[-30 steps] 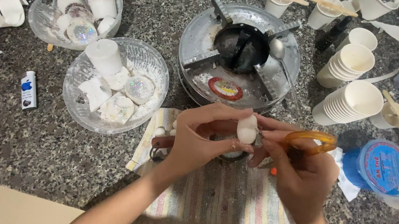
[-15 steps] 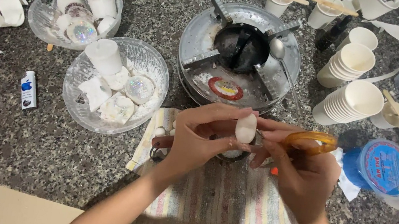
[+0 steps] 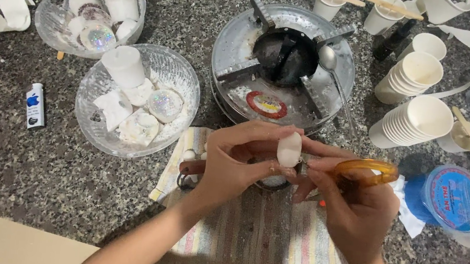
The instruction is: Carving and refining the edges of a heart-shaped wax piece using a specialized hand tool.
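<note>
Speckled worktop (image 3: 34, 186) carries plenty: two glass bowls of white wax pieces, (image 3: 89, 12) at the far left corner, (image 3: 137, 100) nearer. Round metal stove (image 3: 282, 66) mid-far edge, paper cup stacks (image 3: 410, 119) right, small lighter (image 3: 34, 105) left.

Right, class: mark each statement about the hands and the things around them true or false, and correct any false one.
1. The left hand holds a white wax piece. True.
2. The right hand holds orange-handled scissors. True.
3. The spoon lies in a glass bowl. False: it rests on the metal stove.
4. The lighter lies on the striped cloth. False: it lies on the stone counter.
</note>
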